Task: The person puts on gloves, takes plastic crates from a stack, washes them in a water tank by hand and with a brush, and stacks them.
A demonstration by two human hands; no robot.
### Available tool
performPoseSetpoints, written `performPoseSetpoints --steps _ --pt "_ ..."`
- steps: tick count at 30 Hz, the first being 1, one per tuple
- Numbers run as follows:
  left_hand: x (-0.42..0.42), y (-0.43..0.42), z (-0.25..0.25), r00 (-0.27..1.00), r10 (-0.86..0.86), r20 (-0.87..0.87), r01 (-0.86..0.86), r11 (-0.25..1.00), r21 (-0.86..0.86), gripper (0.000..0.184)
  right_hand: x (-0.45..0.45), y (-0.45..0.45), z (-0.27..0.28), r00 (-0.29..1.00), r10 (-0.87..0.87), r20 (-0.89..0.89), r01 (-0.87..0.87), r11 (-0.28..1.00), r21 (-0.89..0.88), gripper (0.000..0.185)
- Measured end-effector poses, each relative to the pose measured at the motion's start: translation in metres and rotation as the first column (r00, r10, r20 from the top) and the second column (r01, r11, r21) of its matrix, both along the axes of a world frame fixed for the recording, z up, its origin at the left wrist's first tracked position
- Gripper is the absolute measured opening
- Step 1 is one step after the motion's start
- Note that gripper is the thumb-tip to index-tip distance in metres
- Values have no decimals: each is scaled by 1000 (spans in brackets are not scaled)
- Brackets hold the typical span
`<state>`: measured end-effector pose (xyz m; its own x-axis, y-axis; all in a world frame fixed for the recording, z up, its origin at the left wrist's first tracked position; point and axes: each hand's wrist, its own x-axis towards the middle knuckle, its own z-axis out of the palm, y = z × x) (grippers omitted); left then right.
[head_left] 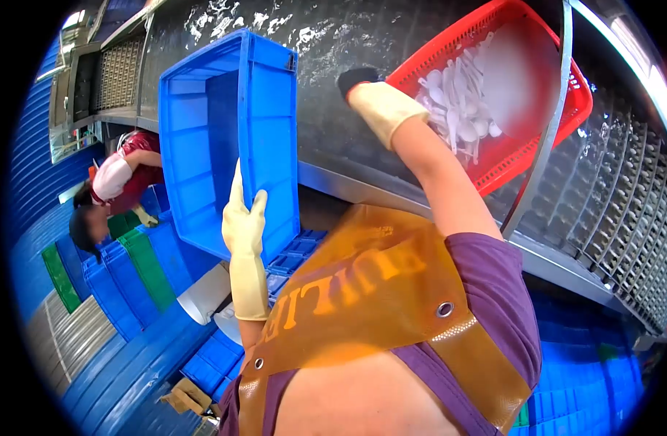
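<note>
My left hand (pixel 244 221), in a pale yellow rubber glove, grips the near wall of a blue plastic crate (pixel 272 131). The crate is tipped on its side, its hollow facing left, and no contents show inside. My right hand (pixel 377 102) wears a similar glove with a dark covering at the finger end. It is by the left edge of a red plastic basket (pixel 439 51), and its fingers cannot be made out. White plastic spoons (pixel 461 105) lie heaped in the basket, beside a cloudy whitish patch whose nature I cannot tell.
A wet metal conveyor (pixel 319 94) runs behind the crate and under the basket. A metal bar (pixel 548 138) crosses over the basket's right part. At left a person (pixel 123 174) bends over blue and green crates (pixel 126 272). A white bucket (pixel 205 293) stands below my left hand.
</note>
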<state>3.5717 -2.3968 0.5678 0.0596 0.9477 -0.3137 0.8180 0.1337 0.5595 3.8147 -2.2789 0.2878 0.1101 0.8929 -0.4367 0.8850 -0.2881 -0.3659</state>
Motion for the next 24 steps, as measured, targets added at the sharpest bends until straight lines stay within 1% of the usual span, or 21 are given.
performPoseSetpoints --steps 1,2,3,4,5,6,7,8,9,10,12,13,14,15,16,17,18,20,22,23,24 --pt "4 -6 4 1000 10 0 -10 1000 -2 65 -7 0 5 974 218 -52 -224 965 -136 36" --pt "7 -7 8 1000 23 -3 -23 1000 -15 65 -7 -8 26 974 220 -51 -225 965 -132 36" --pt "9 -6 11 1000 12 -26 -13 1000 -3 65 -5 -15 53 971 95 -220 -83 994 67 37" --pt "10 -5 15 999 2 -49 -2 1000 9 65 -1 -18 78 917 10 -398 91 968 234 40" --pt "10 -2 14 1000 6 -21 -6 1000 4 64 4 -20 97 885 -67 -461 252 901 354 40" --pt "7 -4 14 1000 14 -1 -14 1000 -15 64 5 -26 115 834 -130 -537 406 803 437 41" --pt "3 -6 15 1000 25 -7 -26 999 -30 64 7 -36 139 799 -57 -599 427 755 497 41" --pt "3 -5 16 997 -16 -70 17 1000 13 64 12 -42 160 762 19 -648 455 696 555 41" --pt "4 -2 15 990 -61 -126 69 996 62 65 16 -42 174 837 124 -533 346 636 690 42" --pt "2 -3 14 991 -63 -120 70 996 58 65 14 -35 168 916 139 -376 232 580 781 44" --pt "-5 -2 12 992 -112 -61 118 988 102 67 16 -12 170 930 219 -297 101 622 776 41" --pt "-4 -1 15 992 -114 -58 120 988 100 67 23 -4 174 939 192 -284 92 657 748 39" --pt "-3 -1 18 993 -120 6 119 991 62 68 32 -2 195 932 196 -304 93 683 725 39" --pt "-2 -2 21 990 -122 69 121 992 28 68 37 13 184 916 245 -318 112 606 788 38" --pt "-8 -6 20 991 -118 63 116 993 31 68 39 27 171 897 291 -333 142 523 840 38" --pt "-16 -8 15 990 -141 -8 142 988 68 69 37 18 170 947 205 -246 45 675 736 47" --pt "-13 -6 19 989 -142 -36 144 987 67 69 39 -4 200 860 401 -316 -4 624 781 47" --pt "-8 -4 24 986 -142 -91 148 987 63 70 35 -14 206 911 376 -166 -101 597 796 48" --pt "2 3 36 987 -58 -147 37 989 -144 69 44 21 188 841 302 -449 120 704 699 50" --pt "-1 2 33 988 -123 -97 119 992 -48 68 45 21 193 843 302 -445 122 699 705 50" --pt "-3 1 29 986 -135 -99 132 991 -33 68 46 20 201 846 342 -409 37 728 684 47"
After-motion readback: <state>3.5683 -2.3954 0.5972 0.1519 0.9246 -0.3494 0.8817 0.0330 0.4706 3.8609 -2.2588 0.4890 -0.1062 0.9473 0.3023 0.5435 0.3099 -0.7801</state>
